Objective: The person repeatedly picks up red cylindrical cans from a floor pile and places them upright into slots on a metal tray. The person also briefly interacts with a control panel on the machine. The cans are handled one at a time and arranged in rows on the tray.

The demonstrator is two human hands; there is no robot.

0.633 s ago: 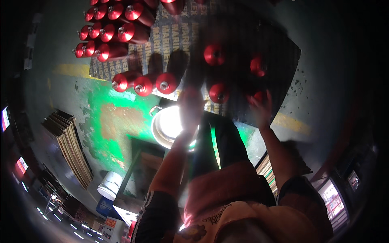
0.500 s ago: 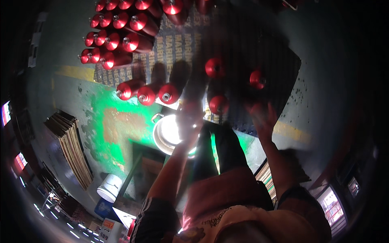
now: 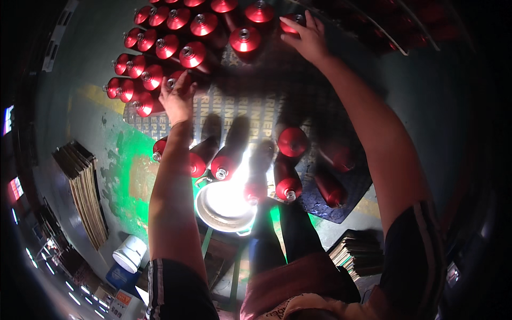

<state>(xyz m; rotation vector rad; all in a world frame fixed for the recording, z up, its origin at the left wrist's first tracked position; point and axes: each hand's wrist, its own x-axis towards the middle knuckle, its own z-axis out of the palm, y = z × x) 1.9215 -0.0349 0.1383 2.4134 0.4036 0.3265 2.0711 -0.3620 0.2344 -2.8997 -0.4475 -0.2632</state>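
Many red metal cylinders [image 3: 192, 53] stand upright in tight rows on a dark printed board [image 3: 240, 106] at the top of the view. My left hand [image 3: 178, 98] is stretched out to the near edge of the rows, its fingers closed around one red cylinder [image 3: 169, 81] that it mostly hides. At the far right end of the rows, my right hand [image 3: 304, 34] grips the top of another red cylinder [image 3: 290, 20]. Several more red cylinders [image 3: 288, 184] lie on their sides on the board's near part, between my arms.
A round metal bowl [image 3: 226, 205] glares with bright light just below the lying cylinders. A white bucket [image 3: 130, 253] stands at lower left beside a stack of flat sheets [image 3: 85, 192]. Another stack of sheets [image 3: 357, 253] lies at lower right. The floor has green paint [image 3: 128, 170].
Both hands were low, by the lying cylinders near the bowl; now both arms are stretched far out to the standing rows, each hand on an upright cylinder.
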